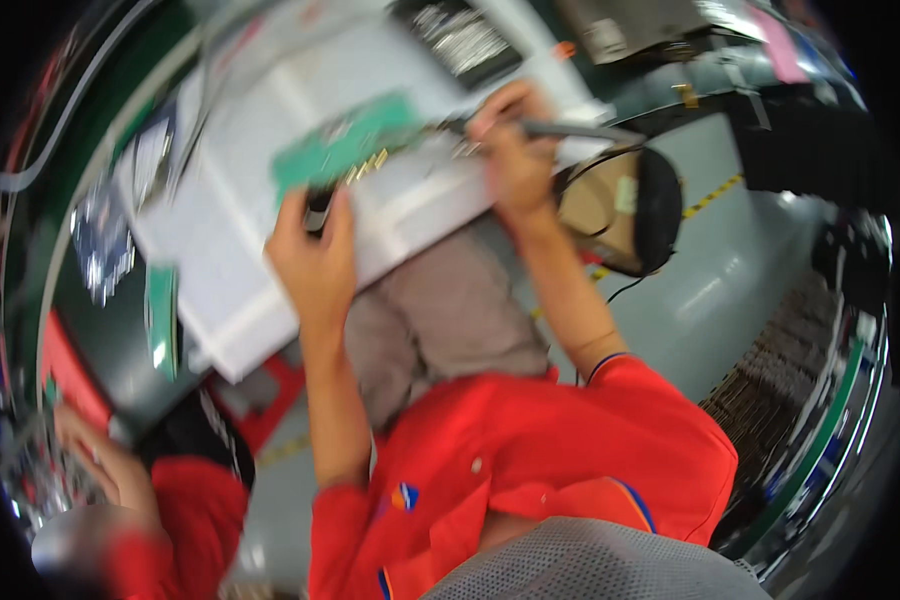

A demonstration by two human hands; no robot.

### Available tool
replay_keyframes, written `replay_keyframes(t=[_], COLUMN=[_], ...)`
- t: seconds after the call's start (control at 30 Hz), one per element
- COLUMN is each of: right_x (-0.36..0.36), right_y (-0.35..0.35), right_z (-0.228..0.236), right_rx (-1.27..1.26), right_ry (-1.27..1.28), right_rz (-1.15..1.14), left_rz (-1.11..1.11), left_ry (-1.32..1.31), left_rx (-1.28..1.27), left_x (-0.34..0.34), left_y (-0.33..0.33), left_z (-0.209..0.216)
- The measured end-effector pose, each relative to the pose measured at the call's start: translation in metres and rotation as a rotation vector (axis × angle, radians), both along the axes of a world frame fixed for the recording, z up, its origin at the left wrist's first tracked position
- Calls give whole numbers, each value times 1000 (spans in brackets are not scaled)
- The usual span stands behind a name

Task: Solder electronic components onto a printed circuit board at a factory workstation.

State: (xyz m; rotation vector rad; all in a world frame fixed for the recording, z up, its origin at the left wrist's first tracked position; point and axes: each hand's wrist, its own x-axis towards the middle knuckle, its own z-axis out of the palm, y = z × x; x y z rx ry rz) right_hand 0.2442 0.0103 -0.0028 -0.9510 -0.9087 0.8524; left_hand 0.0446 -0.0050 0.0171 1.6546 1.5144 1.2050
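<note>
A green circuit board (345, 140) is tilted above the white work surface, with a row of gold-coloured metal parts (368, 165) along its near edge. My left hand (315, 250) is closed at its lower left corner, thumb and finger on either side of a small black part (318, 208). My right hand (515, 150) grips what looks like a soldering iron (580, 131), a slim dark tool whose tip points left toward the board's right end. Motion blur hides whether the tip touches the board.
The white work surface (240, 310) lies before me, with a black tray (460, 40) at its far side. A round black-rimmed container (660, 215) stands to the right, a cord beside it. Left are silvery bags (100, 240) and another green board (160, 320). A co-worker's hand (95, 450) is lower left.
</note>
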Motion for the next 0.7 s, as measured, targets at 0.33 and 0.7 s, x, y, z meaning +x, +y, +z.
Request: replay_keyframes(t=[0.33, 0.7], right_x=[5, 5], right_y=[6, 1], right_z=[-7, -9], right_rx=[102, 90], right_ry=[51, 29], right_rz=[53, 46], left_rz=[34, 104], left_ry=[-85, -169], left_rx=[-52, -47], left_x=[2, 1], left_y=[5, -3], left_z=[-8, -1])
